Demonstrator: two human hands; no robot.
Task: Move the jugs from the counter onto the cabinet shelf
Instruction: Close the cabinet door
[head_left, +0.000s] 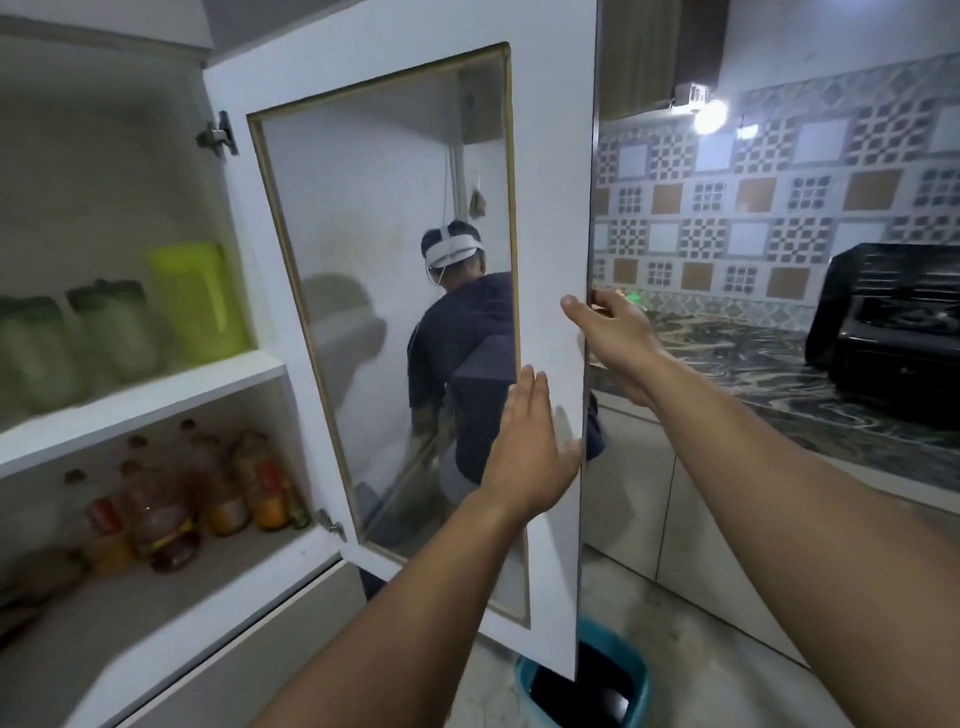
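I find the jugs (197, 296) shelved left of the cabinet door (550, 208); my right hand (615, 332) grips its edge, left hand (530, 447) flat, fingers open.

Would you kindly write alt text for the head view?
Both hands hold the open cabinet door: left hand flat on its face, right hand curled round its edge. Three jugs stand on the upper shelf, bottles below.

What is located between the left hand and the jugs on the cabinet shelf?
In the head view, the open cabinet door with its glass panel stands between the left hand, flat on its frame, and the jugs on the upper shelf.
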